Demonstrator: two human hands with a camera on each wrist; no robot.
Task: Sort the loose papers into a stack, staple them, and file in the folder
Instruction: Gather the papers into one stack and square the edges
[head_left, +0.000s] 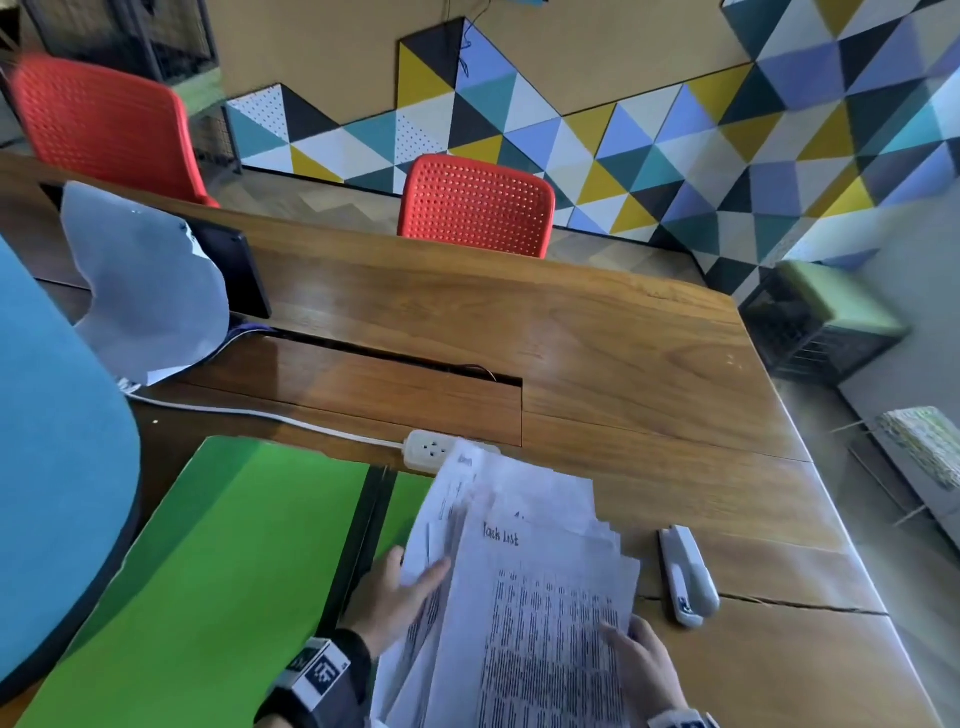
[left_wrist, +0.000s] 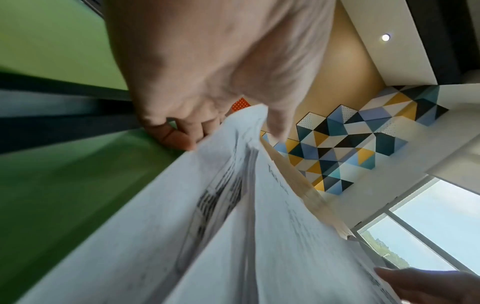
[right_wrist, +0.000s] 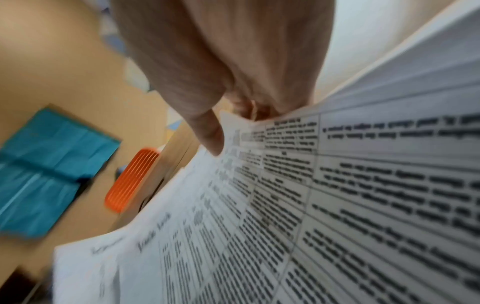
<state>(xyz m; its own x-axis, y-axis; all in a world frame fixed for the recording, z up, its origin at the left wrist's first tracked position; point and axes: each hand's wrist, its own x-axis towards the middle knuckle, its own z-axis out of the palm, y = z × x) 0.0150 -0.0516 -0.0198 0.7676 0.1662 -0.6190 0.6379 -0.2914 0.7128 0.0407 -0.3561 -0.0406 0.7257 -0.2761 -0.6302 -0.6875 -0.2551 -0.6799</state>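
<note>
- White printed papers (head_left: 524, 587) are held fanned and uneven at the near edge of the table (head_left: 649, 364), raised off the wood, their long axis running from near to far with the "Task List" heading at the far end.
- The left hand (head_left: 397, 597) is closed on the left edge of the fan, thumb on top and fingers underneath, as the left wrist view confirms.
- The right hand (head_left: 641, 660) pinches the near right corner, thumb pressed on the top sheet; its other fingers are hidden behind the paper.
- The sheets are judged not yet squared, so the sorting step is judged unfinished.
- Just right of the papers, apart from them, the stapler (head_left: 685, 577) lies on the wood, its length also near to far; the right hand is the nearer one to it.
- To the left, the green folder (head_left: 208, 561) lies open and flat, nearer the left hand.
- Farther off, a power strip (head_left: 428, 451) sits just beyond the far tips of the papers.
</note>
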